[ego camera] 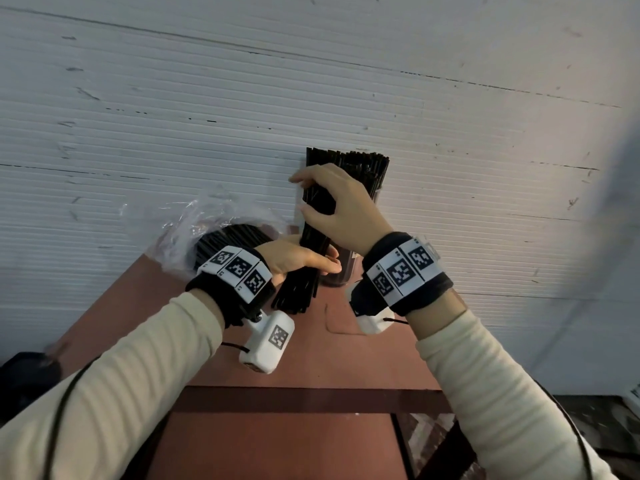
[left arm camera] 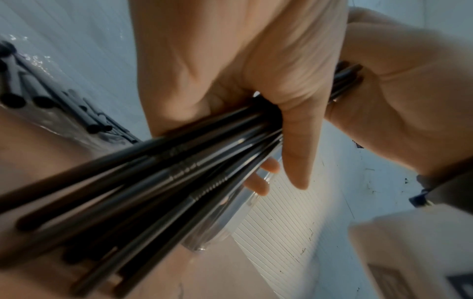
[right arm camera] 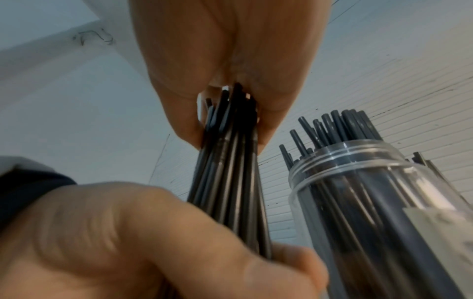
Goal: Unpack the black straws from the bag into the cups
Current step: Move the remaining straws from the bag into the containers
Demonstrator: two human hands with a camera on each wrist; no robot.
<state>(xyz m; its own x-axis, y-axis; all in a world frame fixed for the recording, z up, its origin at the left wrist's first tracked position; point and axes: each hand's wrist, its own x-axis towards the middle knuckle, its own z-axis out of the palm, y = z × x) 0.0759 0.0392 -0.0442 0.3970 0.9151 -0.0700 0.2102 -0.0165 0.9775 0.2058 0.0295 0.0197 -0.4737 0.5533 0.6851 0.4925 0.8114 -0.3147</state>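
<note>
Both hands hold one bundle of black straws (ego camera: 312,237) upright over the red-brown table (ego camera: 294,362). My left hand (ego camera: 294,258) grips its lower part, and the straw ends fan out below it. My right hand (ego camera: 343,209) pinches the upper part. In the left wrist view my left hand (left arm camera: 230,81) wraps the bundle (left arm camera: 153,172). In the right wrist view my right hand (right arm camera: 230,70) closes round the bundle (right arm camera: 230,172). Just right of it stands a clear cup (right arm camera: 358,182) full of black straws, also visible behind my right hand (ego camera: 363,168). The clear plastic bag (ego camera: 207,230) holding more straws lies to the left.
A white ribbed wall panel (ego camera: 311,81) stands close behind the table. A dark object (ego camera: 27,375) sits low at the left. The table's near part has a dark band (ego camera: 294,400) across it.
</note>
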